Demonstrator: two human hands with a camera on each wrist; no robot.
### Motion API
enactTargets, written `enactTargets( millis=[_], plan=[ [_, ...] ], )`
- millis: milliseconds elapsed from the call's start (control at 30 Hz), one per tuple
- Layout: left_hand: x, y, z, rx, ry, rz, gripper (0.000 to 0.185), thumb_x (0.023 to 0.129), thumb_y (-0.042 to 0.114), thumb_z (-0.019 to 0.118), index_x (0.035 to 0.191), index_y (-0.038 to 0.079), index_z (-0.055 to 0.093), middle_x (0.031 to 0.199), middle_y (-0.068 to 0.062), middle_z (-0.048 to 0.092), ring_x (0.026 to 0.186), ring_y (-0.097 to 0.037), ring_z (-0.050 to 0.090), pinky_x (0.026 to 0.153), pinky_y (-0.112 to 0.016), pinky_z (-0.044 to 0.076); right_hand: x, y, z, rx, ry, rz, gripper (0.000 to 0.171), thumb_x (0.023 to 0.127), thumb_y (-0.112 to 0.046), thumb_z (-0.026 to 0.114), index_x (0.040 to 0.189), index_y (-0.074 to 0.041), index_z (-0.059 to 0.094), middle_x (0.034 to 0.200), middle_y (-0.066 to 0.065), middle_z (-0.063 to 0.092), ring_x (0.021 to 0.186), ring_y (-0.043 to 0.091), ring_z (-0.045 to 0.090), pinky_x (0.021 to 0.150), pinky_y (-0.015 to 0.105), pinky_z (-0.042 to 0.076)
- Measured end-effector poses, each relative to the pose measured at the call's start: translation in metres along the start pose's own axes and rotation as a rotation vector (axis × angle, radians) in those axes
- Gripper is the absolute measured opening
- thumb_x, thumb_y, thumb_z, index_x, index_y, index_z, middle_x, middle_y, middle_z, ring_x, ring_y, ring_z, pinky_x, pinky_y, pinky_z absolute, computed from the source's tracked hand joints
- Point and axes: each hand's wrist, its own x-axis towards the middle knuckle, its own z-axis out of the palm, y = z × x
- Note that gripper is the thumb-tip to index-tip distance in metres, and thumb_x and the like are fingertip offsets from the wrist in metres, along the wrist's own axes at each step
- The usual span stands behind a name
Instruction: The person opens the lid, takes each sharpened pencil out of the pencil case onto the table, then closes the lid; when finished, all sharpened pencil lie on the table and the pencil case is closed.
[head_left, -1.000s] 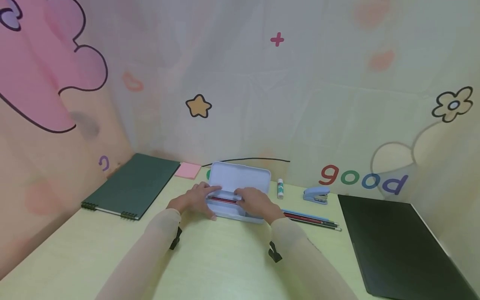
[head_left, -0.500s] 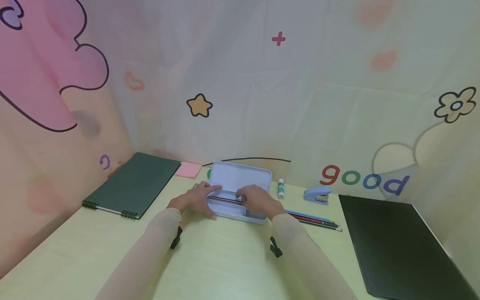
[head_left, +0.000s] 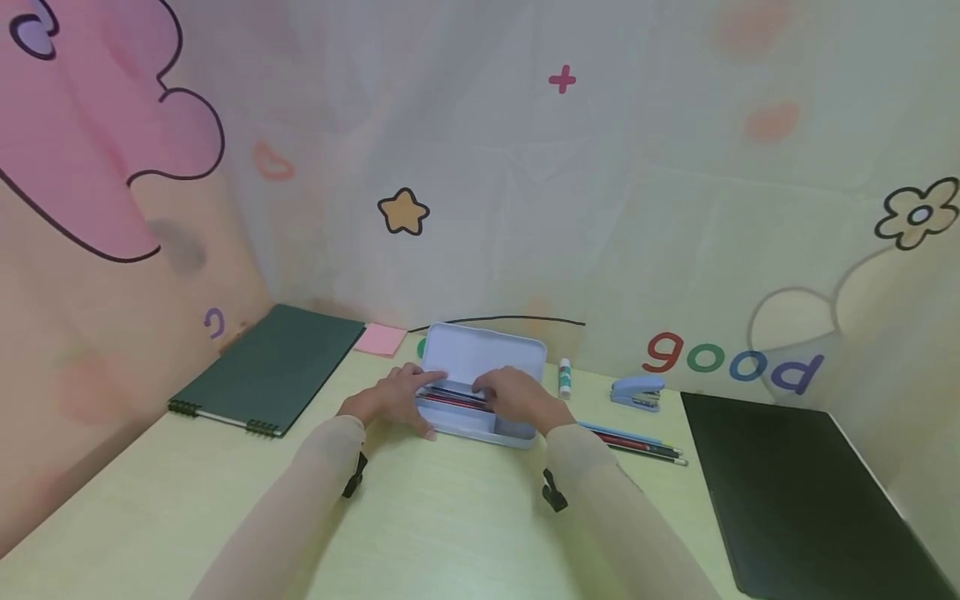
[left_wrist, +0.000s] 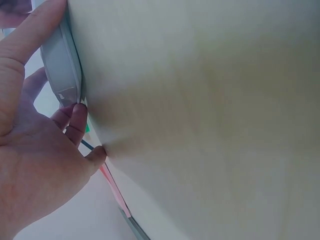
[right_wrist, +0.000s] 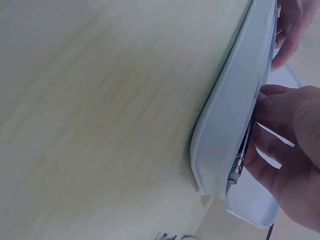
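Note:
A light blue pencil case (head_left: 480, 427) lies open on the pale desk, its lid (head_left: 483, 354) standing up at the back. Several red and dark pencils (head_left: 450, 398) lie in its tray. My left hand (head_left: 411, 408) grips the case's left end, thumb on the front wall and a finger across the tray. My right hand (head_left: 498, 396) has its fingers curled down over the pencils at the tray's middle. In the right wrist view the case (right_wrist: 232, 110) fills the centre, and the fingers (right_wrist: 280, 145) pinch the pencils (right_wrist: 239, 162) against its rim.
More pencils (head_left: 637, 442) lie on the desk right of the case. Behind them stand a glue stick (head_left: 565, 377) and a blue stapler (head_left: 636, 390). A green spiral notebook (head_left: 273, 367) and pink sticky notes (head_left: 380, 339) lie at the left, a black folder (head_left: 795, 492) at the right.
Both hands stay at the case. The right hand has shifted slightly over the pencils in the tray; the view has drifted a little.

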Motion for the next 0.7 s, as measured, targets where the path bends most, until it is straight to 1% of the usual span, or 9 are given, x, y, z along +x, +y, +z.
enactTargets(
  millis=[33,133,200,300,433,567,700],
  plan=[
    [0.001,0.0,0.0,0.001,0.0,0.003,0.098,0.071,0.04,0.089,0.154,0.037,0.037,0.151,-0.012,0.035,0.132,-0.033,0.037,0.109,-0.061,0.039,0.0,0.0,-0.001,-0.003,-0.002,-0.001,0.032,0.097,-0.002,0.058,0.125,-0.01,0.069,0.121,0.007,0.07,0.107,0.023,0.06,0.107,0.044,0.047],
    [0.001,0.002,0.0,0.001,0.001,0.015,0.099,0.071,0.041,0.09,0.154,0.036,0.037,0.15,-0.012,0.035,0.131,-0.033,0.037,0.109,-0.06,0.039,-0.002,0.001,-0.006,-0.026,-0.009,-0.026,0.034,0.095,0.001,0.057,0.125,-0.01,0.069,0.112,0.007,0.071,0.095,0.021,0.058,0.099,0.041,0.05],
    [0.0,0.003,-0.001,0.002,0.005,0.017,0.098,0.071,0.041,0.09,0.154,0.036,0.037,0.15,-0.012,0.035,0.131,-0.033,0.037,0.109,-0.06,0.039,-0.004,0.001,-0.011,-0.043,-0.019,-0.05,0.036,0.094,0.004,0.056,0.124,-0.009,0.069,0.107,0.007,0.071,0.091,0.021,0.056,0.094,0.04,0.051],
    [-0.001,0.005,-0.003,0.01,0.008,0.017,0.098,0.072,0.041,0.089,0.154,0.036,0.037,0.151,-0.012,0.035,0.131,-0.032,0.037,0.109,-0.06,0.04,-0.01,0.002,-0.02,-0.044,-0.046,-0.064,0.039,0.092,0.008,0.055,0.124,-0.01,0.069,0.105,0.007,0.072,0.093,0.02,0.059,0.095,0.04,0.052],
    [-0.002,0.005,-0.004,0.01,-0.001,0.013,0.098,0.072,0.04,0.089,0.154,0.036,0.037,0.152,-0.012,0.034,0.132,-0.032,0.036,0.109,-0.06,0.039,-0.022,0.006,-0.031,-0.008,-0.089,-0.07,0.045,0.088,0.012,0.054,0.124,-0.01,0.069,0.108,0.007,0.071,0.101,0.022,0.062,0.096,0.041,0.053],
    [-0.003,0.004,-0.003,-0.008,-0.005,0.01,0.098,0.071,0.039,0.089,0.154,0.035,0.037,0.152,-0.012,0.034,0.133,-0.033,0.036,0.11,-0.061,0.038,-0.035,0.017,-0.039,0.03,-0.118,-0.096,0.045,0.086,0.013,0.055,0.122,-0.008,0.07,0.109,0.007,0.071,0.101,0.023,0.062,0.091,0.039,0.055],
    [-0.004,0.003,-0.001,-0.009,0.001,0.013,0.098,0.071,0.039,0.089,0.154,0.035,0.037,0.152,-0.012,0.034,0.133,-0.033,0.036,0.109,-0.061,0.038,-0.045,0.032,-0.044,0.058,-0.13,-0.088,0.043,0.088,0.012,0.054,0.123,-0.007,0.069,0.111,0.007,0.07,0.102,0.022,0.063,0.091,0.038,0.055]
  ],
)
